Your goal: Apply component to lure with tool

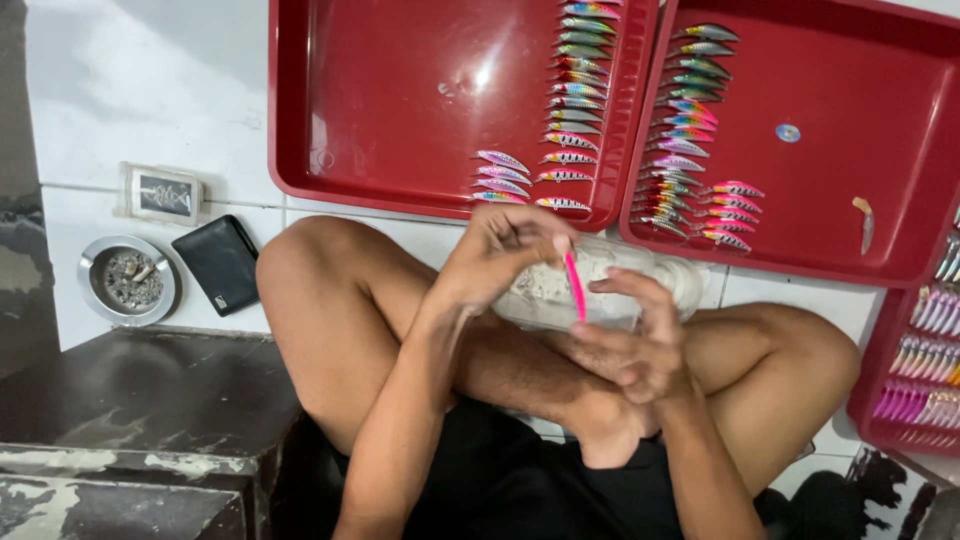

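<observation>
1. A slim pink fishing lure (575,285) stands nearly upright just above the person's crossed legs, in front of a clear plastic container (655,275) that lies on its side on the white tiled floor (140,90).
2. The left hand (500,255) pinches the lure's upper end, its fingers curled together and clamped on it.
3. The right hand (640,335) sits just below and to the right; its fingers are loosely bent, and whether they grip the lure's lower end or only touch it I cannot tell.
4. Behind the hands lies a red tray (400,100) with a column of painted lures (575,100) along its right side.
5. A second red tray (850,120) lies just beside it to the right, holding another row of lures (690,130) and one pale curved piece (864,222).
6. A third red tray (880,410) at the right edge holds pink and silvery lures.
7. Far left on the floor, well apart from the hands, are a round metal ashtray (128,279), a black wallet (217,264) and a small box (163,194).
</observation>
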